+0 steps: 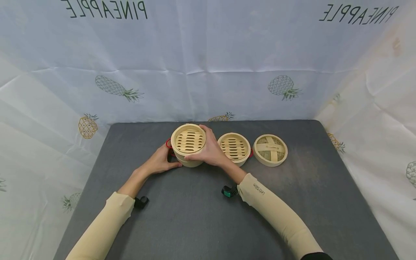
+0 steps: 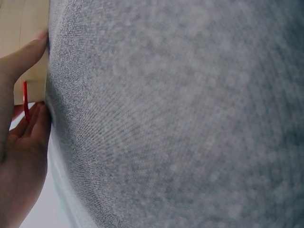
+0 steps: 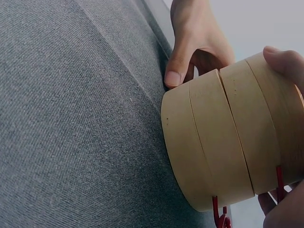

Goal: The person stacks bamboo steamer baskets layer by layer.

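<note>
Two round bamboo steamer baskets with red loops stand stacked on the table. My right hand (image 1: 212,150) grips the upper steamer basket (image 1: 188,141) from its right side, thumb in front and fingers behind. At the lower steamer basket (image 3: 190,128), my left hand (image 1: 159,160) holds the left side low by the tabletop, its thumb (image 2: 31,54) on the wall and its fingers farther round. A thin seam parts the two baskets in the right wrist view, where the upper one sits flush or nearly so. The upper basket's slatted floor faces up.
Right of the stack, partly behind my right hand and wrist, lies another slatted steamer basket (image 1: 234,146) with a red loop. Beside it is a woven bamboo lid (image 1: 270,150). All stand toward the back of the grey table (image 1: 182,224), before a pineapple-print curtain (image 1: 208,90).
</note>
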Demonstrator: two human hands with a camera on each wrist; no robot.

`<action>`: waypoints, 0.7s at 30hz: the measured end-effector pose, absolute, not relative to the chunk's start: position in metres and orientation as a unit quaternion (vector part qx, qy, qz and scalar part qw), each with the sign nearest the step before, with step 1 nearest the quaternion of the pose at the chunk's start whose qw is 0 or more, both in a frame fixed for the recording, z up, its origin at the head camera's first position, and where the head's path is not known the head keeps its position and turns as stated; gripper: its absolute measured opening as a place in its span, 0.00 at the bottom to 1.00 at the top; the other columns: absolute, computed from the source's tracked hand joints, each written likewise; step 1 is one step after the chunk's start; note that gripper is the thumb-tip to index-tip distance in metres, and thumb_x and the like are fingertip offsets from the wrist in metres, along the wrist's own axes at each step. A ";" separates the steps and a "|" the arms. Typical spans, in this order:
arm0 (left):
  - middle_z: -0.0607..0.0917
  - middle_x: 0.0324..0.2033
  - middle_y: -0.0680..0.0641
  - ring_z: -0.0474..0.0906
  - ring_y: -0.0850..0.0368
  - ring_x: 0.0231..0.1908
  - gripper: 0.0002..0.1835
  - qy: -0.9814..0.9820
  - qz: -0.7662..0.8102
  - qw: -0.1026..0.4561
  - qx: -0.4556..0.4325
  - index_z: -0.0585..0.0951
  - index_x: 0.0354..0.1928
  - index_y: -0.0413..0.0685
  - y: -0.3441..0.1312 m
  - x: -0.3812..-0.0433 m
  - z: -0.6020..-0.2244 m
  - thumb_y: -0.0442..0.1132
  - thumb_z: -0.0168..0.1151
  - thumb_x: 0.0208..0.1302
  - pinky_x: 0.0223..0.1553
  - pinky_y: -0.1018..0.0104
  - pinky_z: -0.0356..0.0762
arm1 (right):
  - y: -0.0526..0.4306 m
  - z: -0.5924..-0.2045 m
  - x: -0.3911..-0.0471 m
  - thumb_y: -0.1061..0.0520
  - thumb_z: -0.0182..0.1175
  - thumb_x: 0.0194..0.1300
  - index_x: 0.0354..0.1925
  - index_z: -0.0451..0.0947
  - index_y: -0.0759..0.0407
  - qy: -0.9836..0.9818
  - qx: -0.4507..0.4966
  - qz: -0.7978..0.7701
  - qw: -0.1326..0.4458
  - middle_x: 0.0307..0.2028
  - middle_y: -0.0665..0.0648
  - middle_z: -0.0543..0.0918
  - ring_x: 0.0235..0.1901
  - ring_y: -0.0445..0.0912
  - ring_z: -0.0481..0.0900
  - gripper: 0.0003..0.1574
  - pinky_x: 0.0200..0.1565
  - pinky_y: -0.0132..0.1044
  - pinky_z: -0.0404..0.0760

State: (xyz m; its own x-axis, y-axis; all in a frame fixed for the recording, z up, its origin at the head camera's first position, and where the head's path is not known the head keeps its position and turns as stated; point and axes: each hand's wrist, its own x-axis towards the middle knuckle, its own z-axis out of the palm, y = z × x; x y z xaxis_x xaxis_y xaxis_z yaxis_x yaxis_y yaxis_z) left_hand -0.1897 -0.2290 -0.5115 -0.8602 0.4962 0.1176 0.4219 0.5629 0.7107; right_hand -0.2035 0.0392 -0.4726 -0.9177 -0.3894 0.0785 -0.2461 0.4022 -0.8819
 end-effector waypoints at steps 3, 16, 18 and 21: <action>0.80 0.66 0.38 0.87 0.45 0.56 0.53 0.883 0.388 0.047 0.262 0.63 0.82 0.43 -0.229 -0.190 -0.512 0.39 0.84 0.60 0.57 0.47 0.88 | 0.039 -0.473 -0.204 0.41 0.88 0.47 0.87 0.47 0.48 0.837 -0.193 -0.508 0.072 0.78 0.62 0.64 0.75 0.59 0.67 0.83 0.75 0.64 0.71; 0.80 0.64 0.38 0.85 0.47 0.56 0.52 0.891 0.373 0.044 0.256 0.64 0.81 0.41 -0.228 -0.189 -0.512 0.39 0.85 0.59 0.58 0.47 0.87 | 0.040 -0.474 -0.205 0.42 0.86 0.49 0.87 0.45 0.47 0.839 -0.200 -0.500 0.081 0.79 0.62 0.62 0.77 0.60 0.64 0.82 0.75 0.66 0.69; 0.80 0.64 0.38 0.85 0.46 0.56 0.53 0.892 0.371 0.044 0.255 0.64 0.81 0.41 -0.228 -0.188 -0.511 0.38 0.85 0.58 0.58 0.47 0.86 | 0.040 -0.474 -0.205 0.42 0.86 0.49 0.87 0.45 0.47 0.838 -0.201 -0.501 0.085 0.79 0.62 0.61 0.78 0.60 0.64 0.83 0.76 0.66 0.69; 0.79 0.65 0.38 0.85 0.46 0.57 0.53 0.892 0.371 0.044 0.255 0.63 0.81 0.41 -0.228 -0.188 -0.511 0.38 0.85 0.59 0.58 0.47 0.86 | 0.040 -0.473 -0.205 0.42 0.87 0.49 0.87 0.44 0.47 0.835 -0.204 -0.503 0.089 0.80 0.63 0.61 0.77 0.60 0.64 0.83 0.76 0.66 0.69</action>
State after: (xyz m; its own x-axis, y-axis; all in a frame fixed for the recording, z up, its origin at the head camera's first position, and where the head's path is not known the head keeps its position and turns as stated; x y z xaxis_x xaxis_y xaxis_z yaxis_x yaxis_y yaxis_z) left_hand -0.1876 -0.2284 -0.5113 -0.8664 0.4870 0.1102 0.4216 0.5953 0.6840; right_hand -0.2054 0.0401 -0.4732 -0.9010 -0.4301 0.0569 -0.2515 0.4108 -0.8764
